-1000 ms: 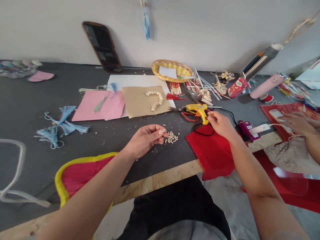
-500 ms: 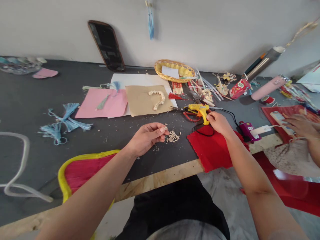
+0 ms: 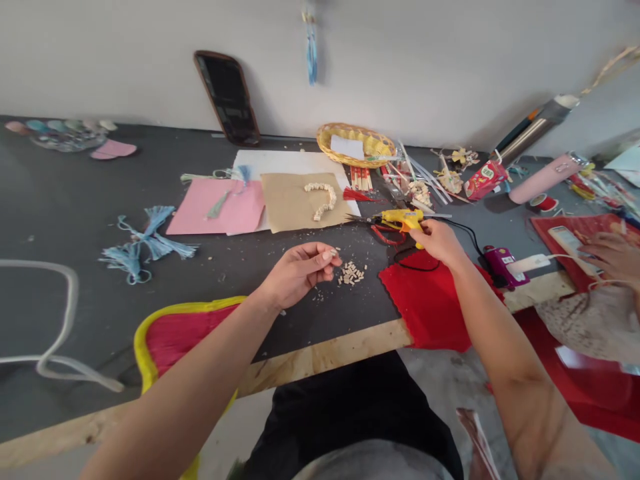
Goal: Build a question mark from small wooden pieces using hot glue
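My left hand (image 3: 303,272) is closed in a pinch over the dark tabletop, holding a small pale stick piece (image 3: 335,253) between thumb and fingertips. Just right of these fingers lies a little pile of similar short pale pieces (image 3: 352,273). My right hand (image 3: 440,241) is closed on the handle of a yellow hot glue gun (image 3: 401,219), which lies on the table with its nozzle to the left. Beyond my left hand, a curved row of joined pale pieces (image 3: 327,193) rests on a brown paper sheet (image 3: 285,203).
Scissors (image 3: 361,219) lie by the glue gun's nozzle. Red cloth (image 3: 430,300) hangs over the table edge. A wicker basket (image 3: 385,155) stands at the back, and blue tassels (image 3: 163,241) lie left. At right, a co-worker's hand (image 3: 611,252) rests near a phone (image 3: 570,245).
The view has shifted slightly, so the things on the table appear farther right. Both hands keep nearly the same positions and grips.
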Demonstrator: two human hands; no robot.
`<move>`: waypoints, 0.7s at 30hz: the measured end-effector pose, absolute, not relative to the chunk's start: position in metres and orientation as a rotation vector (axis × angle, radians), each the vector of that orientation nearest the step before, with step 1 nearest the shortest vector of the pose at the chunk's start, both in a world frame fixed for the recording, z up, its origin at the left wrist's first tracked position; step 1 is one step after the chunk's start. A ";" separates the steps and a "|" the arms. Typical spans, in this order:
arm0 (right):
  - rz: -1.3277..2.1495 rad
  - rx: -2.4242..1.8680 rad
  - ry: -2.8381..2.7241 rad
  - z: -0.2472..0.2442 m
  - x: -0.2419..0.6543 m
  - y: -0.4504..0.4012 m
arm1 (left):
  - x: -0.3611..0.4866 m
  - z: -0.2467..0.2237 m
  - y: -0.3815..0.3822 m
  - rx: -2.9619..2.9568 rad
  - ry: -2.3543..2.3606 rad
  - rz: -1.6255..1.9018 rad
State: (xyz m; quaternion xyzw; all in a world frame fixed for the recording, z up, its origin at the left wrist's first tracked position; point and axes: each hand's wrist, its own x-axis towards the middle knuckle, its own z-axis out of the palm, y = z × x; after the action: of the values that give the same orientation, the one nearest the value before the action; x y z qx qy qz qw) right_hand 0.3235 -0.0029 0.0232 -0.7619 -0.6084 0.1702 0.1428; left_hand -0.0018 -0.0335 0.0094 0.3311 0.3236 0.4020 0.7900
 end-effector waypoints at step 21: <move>0.902 -0.875 -1.912 0.017 0.239 -0.052 | -0.002 0.009 -0.029 0.396 0.669 1.073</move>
State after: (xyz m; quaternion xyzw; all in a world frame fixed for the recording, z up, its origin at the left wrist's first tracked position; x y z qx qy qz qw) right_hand 0.2390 -0.0518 0.0167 -0.3480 -0.7607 0.3588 0.4140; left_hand -0.0023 -0.0290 0.0095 0.1839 0.3107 0.4981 0.7884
